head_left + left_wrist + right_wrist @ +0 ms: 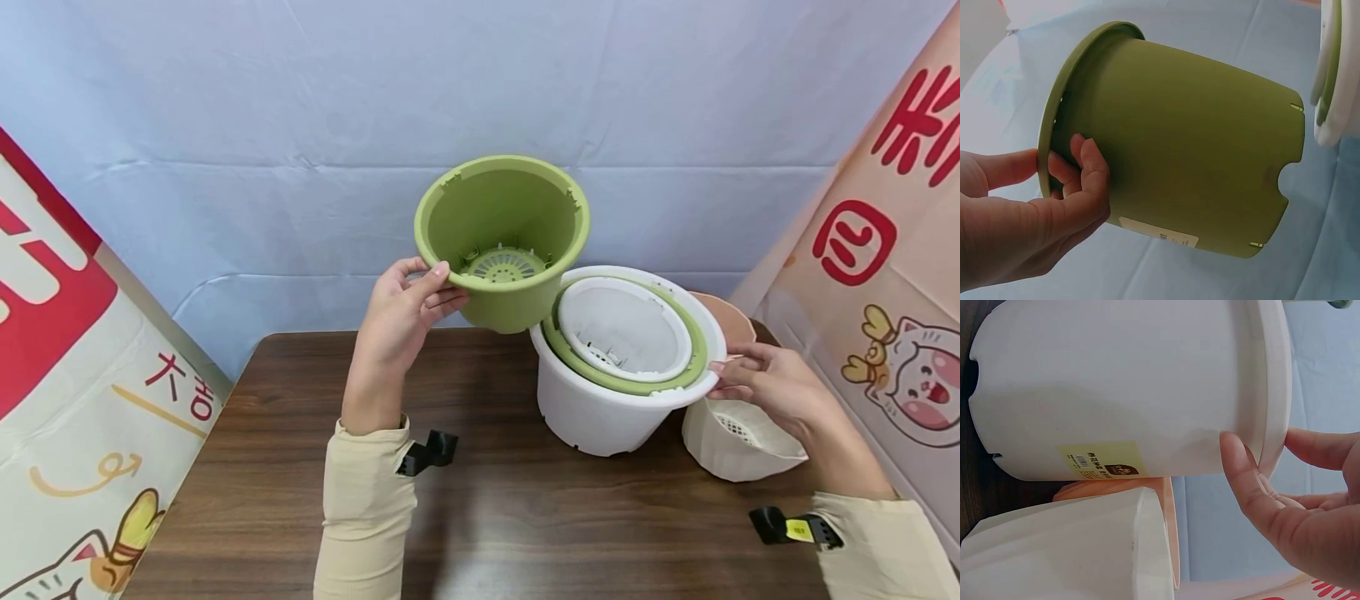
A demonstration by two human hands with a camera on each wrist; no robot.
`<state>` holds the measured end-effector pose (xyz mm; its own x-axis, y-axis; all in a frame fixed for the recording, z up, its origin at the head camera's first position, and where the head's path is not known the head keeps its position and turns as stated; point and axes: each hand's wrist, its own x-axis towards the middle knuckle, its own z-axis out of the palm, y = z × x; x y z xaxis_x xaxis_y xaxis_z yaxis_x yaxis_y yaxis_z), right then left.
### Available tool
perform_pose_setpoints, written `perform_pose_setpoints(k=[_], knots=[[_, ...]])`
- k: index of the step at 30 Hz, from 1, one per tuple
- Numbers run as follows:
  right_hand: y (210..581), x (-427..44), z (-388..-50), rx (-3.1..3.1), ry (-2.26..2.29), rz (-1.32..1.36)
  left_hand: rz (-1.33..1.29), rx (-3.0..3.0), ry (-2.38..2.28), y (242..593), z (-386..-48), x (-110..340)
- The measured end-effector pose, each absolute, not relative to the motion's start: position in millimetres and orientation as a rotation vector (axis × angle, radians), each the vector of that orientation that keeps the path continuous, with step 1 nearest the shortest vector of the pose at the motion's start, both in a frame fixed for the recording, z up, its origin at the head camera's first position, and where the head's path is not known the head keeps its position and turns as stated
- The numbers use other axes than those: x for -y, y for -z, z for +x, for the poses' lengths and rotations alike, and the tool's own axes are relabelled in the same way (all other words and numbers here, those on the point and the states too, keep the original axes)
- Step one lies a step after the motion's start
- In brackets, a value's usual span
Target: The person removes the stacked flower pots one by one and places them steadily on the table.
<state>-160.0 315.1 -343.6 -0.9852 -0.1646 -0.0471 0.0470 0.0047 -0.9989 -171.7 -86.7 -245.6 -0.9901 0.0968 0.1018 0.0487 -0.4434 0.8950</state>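
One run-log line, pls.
left grip: pinches green pot by rim, aloft | right grip: pinches large white pot by rim | inside it: second green pot, small white pot

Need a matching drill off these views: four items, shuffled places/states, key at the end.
Column 1
1. Left grip
2. Small white pot
3. Yellow label
4. Right grip

Column 2
A. On the outer wall of the large white pot
B. Pinches the rim of the large white pot
C. Pinches the rim of a green pot
D. Nested inside a green ring

Pairs: 1-C, 2-D, 3-A, 4-B
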Motion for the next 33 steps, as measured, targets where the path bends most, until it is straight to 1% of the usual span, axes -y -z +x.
perform_pose_setpoints(k=[18,33], knots=[[342.8,-314.4,-159.6,-2.125,2.104,-0.103,0.036,-1.650,-2.639,266.9,-186.2,102.4],[344.1,-315.2,-160.2,-2.100,2.125,-0.105,-0.151,-1.660,-2.560,310.3,-207.0,111.9]])
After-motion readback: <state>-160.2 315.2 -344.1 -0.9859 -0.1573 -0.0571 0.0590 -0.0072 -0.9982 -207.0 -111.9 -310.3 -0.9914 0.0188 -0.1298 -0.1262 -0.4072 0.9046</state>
